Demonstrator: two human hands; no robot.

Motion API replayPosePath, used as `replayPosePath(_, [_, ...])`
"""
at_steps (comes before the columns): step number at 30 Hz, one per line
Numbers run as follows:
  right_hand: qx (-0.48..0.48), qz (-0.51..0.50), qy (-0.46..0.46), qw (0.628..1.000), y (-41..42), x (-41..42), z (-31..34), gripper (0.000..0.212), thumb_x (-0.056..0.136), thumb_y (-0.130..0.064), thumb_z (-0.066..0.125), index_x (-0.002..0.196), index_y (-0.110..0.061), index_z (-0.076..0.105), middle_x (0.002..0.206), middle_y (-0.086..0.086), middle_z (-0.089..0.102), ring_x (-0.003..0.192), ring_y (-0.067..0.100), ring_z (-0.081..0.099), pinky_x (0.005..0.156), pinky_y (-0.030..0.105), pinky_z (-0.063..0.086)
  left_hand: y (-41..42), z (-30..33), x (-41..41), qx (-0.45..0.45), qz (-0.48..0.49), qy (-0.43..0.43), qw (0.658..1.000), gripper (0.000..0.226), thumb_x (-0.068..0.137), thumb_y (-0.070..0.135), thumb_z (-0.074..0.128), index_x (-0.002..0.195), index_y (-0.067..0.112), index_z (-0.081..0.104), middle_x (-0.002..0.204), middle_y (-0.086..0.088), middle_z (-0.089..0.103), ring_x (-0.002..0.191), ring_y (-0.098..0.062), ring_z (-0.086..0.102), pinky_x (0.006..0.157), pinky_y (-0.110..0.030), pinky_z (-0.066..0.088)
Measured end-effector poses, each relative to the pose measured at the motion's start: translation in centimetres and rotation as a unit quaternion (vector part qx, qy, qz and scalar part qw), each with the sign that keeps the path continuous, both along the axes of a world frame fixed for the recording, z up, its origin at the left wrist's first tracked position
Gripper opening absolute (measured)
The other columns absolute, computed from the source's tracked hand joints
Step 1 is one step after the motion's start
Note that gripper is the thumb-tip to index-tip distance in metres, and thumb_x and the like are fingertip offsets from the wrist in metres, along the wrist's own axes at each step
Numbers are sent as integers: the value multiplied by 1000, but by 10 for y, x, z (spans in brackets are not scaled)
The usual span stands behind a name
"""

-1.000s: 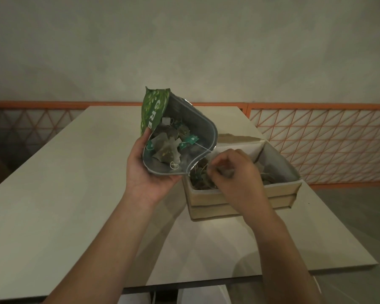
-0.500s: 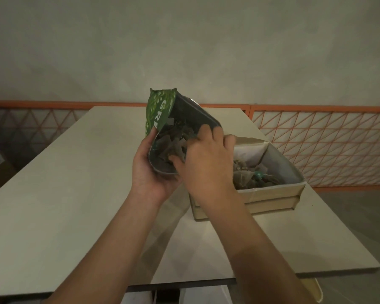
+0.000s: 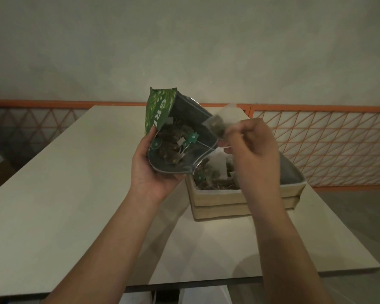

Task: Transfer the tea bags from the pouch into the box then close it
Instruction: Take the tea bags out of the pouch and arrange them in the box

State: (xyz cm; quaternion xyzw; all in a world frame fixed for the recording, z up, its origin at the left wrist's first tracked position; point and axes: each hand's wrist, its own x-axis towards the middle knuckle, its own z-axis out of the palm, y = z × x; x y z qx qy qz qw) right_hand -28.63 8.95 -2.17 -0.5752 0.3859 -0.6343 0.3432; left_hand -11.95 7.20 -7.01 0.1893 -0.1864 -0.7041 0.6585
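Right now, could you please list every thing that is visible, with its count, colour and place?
green tea pouch: one, green outside and grey inside, open, held above the table left of the box
tea bags in pouch: several, dark with green tags, exact count unclear
lifted tea bag: one, dark and blurred, above the pouch's right edge
cardboard box: one, tan, open, on the table
tea bags in box: several, dark, count unclear
table: one, pale cream
orange lattice railing: behind the table
left hand: grips the pouch from below
right hand: pinches the lifted tea bag
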Motion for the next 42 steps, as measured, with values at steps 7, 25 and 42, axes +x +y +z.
replayPosePath(7, [68, -16, -114, 991, -15, -40, -14, 9, 99, -8, 49, 96, -15, 46, 109, 22, 64, 73, 24, 70, 62, 27, 57, -5, -4, 2, -4, -21, 30, 999, 55, 95, 50, 53, 139, 18, 60, 147, -18, 52, 137, -39, 47, 107, -48, 45])
replayPosePath(25, [28, -33, 200, 979, -54, -31, -38, 7, 93, -29, 63, 93, -27, 56, 107, -6, 58, 101, 2, 55, 80, 12, 41, 1, 0, -5, 12, 2, 25, 1000, 48, 96, 50, 50, 114, 15, 77, 138, -17, 61, 128, -36, 56, 95, -45, 55])
replayPosePath(42, [-55, -165, 452, 875, -30, 21, -10, 19, 93, -34, 59, 99, -27, 76, 102, -1, 56, 88, 20, 59, 72, 36, 53, 4, 2, -4, 23, 19, -16, 999, 50, 90, 51, 55, 116, 14, 75, 133, -18, 65, 114, -35, 67, 88, -44, 59])
